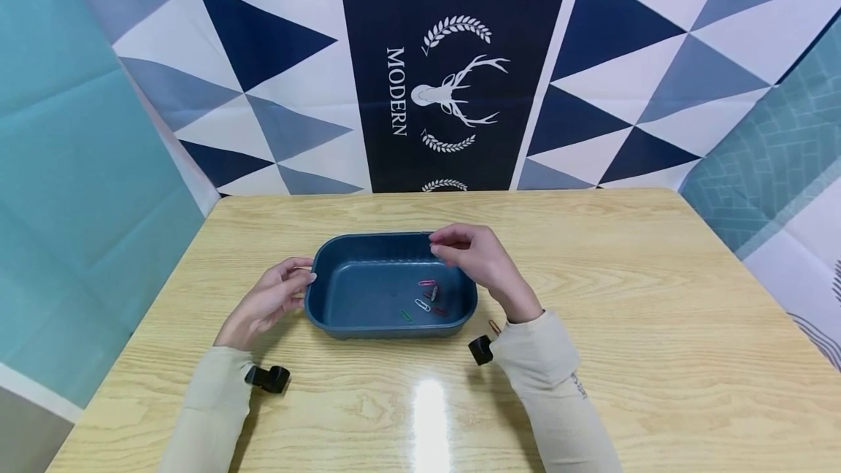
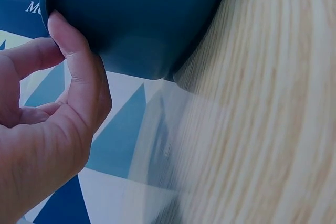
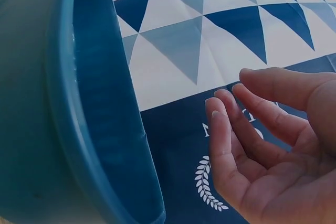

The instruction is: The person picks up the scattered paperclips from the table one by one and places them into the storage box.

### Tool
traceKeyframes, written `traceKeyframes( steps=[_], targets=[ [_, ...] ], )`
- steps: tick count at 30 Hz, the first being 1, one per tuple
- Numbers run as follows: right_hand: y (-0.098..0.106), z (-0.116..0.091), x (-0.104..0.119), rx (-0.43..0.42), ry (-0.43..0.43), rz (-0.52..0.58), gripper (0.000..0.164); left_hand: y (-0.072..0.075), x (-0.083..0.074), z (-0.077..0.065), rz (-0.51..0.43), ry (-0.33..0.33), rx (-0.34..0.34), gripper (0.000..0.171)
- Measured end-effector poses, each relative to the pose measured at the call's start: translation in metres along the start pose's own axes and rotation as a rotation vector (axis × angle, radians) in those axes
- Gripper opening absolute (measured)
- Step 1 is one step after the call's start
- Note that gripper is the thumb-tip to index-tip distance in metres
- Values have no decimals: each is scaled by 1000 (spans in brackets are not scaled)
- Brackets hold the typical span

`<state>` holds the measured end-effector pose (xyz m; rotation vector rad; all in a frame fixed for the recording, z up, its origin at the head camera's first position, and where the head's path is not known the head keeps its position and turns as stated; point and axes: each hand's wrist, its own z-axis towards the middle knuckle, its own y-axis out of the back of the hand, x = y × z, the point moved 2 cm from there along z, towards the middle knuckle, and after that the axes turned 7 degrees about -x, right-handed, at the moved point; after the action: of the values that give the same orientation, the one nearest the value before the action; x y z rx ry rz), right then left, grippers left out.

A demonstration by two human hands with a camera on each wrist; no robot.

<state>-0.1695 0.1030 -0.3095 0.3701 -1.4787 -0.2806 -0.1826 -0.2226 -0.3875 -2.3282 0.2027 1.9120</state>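
Note:
A dark blue plastic bin point(image 1: 368, 298) stands on the wooden table, with several paper clips point(image 1: 423, 305) lying toward the right of its floor: white, green and red or pink ones. At the bin's left end my left hand point(image 1: 272, 294) pinches the rim, thumb and fingers meeting there; the left wrist view shows this grip point(image 2: 58, 93) close up. Over the bin's right back corner hovers my right hand point(image 1: 476, 258), fingers loosely bent. The right wrist view shows nothing between those fingers point(image 3: 223, 150), and they stand apart from the bin's wall.
An orange paper clip point(image 1: 495, 327) lies on the table point(image 1: 631, 298) just beside the right sleeve, outside the bin. Black wrist mounts point(image 1: 268, 379) are strapped to both cuffs. Behind the table hangs a cloth point(image 1: 453, 93) patterned with triangles and a deer head.

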Motion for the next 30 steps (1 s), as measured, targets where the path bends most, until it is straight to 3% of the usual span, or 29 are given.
traceKeyframes(
  steps=[20,30],
  targets=[
    [-1,1,3,20,-6,15,25,4,-2,-2,-19,0,23,43],
    [3,4,10,43,38,-13,24,2,-2,-2,-32,12,12,42]
  ],
)
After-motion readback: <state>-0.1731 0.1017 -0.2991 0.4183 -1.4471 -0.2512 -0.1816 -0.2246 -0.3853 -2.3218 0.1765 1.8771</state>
